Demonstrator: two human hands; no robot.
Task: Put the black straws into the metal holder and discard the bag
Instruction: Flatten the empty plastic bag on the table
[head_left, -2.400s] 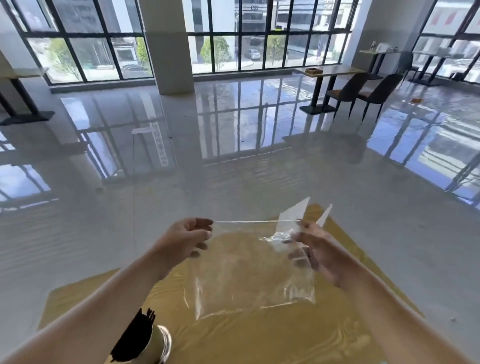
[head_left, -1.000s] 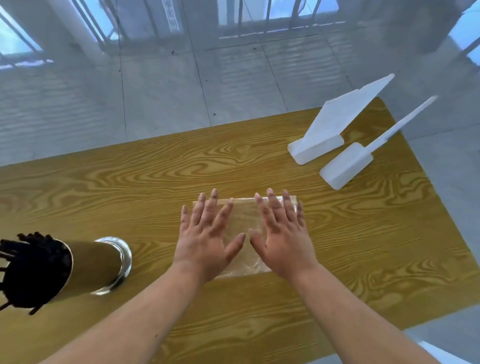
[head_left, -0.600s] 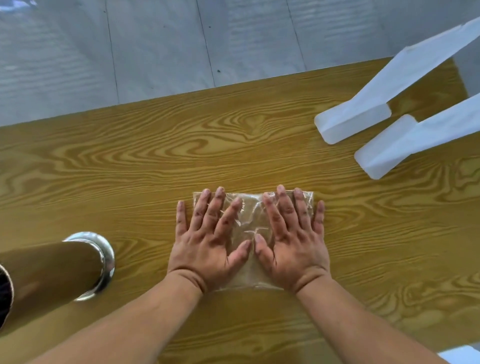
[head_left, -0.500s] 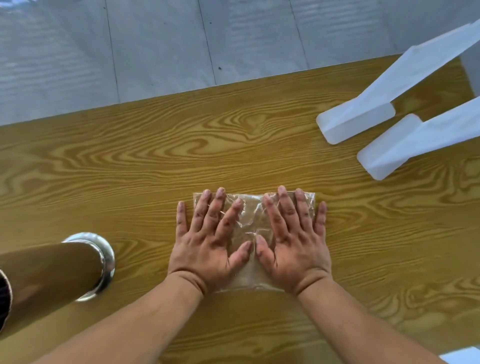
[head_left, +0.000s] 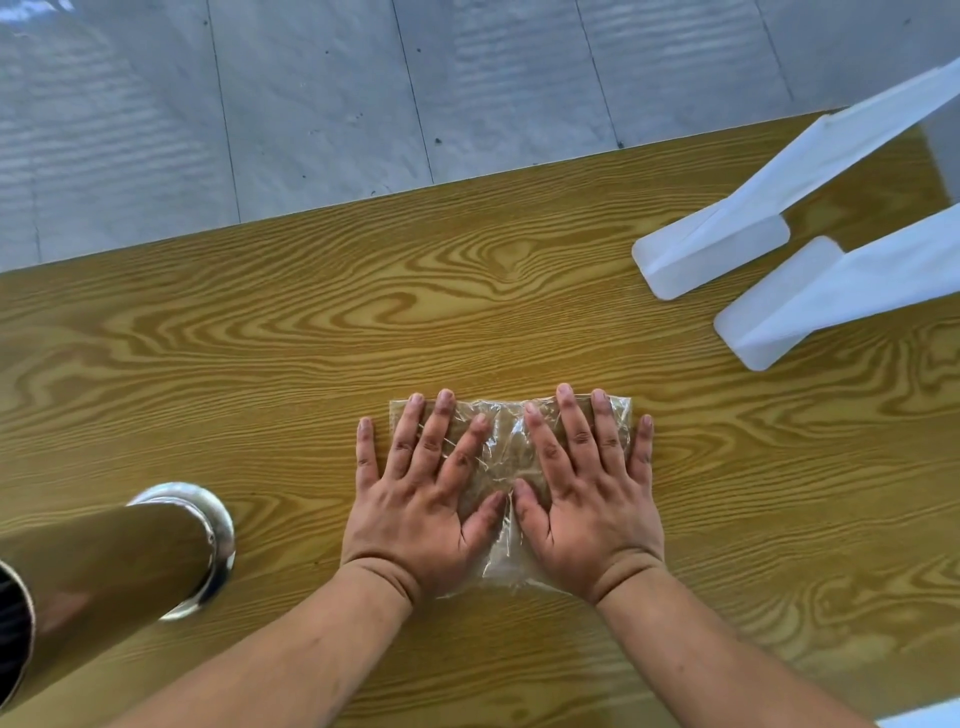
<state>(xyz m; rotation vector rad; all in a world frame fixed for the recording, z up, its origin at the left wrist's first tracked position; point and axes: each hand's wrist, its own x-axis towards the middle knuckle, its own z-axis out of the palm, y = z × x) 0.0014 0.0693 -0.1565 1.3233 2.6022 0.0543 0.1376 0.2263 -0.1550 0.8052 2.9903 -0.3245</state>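
A clear plastic bag (head_left: 503, 447), folded small and crinkled, lies flat on the wooden table (head_left: 311, 322). My left hand (head_left: 426, 493) and my right hand (head_left: 587, 488) press down on it side by side, palms flat and fingers straight and spread. The metal holder (head_left: 119, 551) stands at the lower left, its shiny base ring on the table. The black straws (head_left: 11, 629) show only as a dark sliver inside its mouth at the left frame edge.
Two white plastic wedge-shaped stands (head_left: 727, 244) (head_left: 810, 301) sit at the table's far right. The far table edge runs along a grey tiled floor (head_left: 363, 93). A pale object (head_left: 924, 719) shows at the bottom right corner.
Earlier both hands held the open bag up in the air. It now lies folded on the table under both flat palms. In the last half second the hands barely moved.
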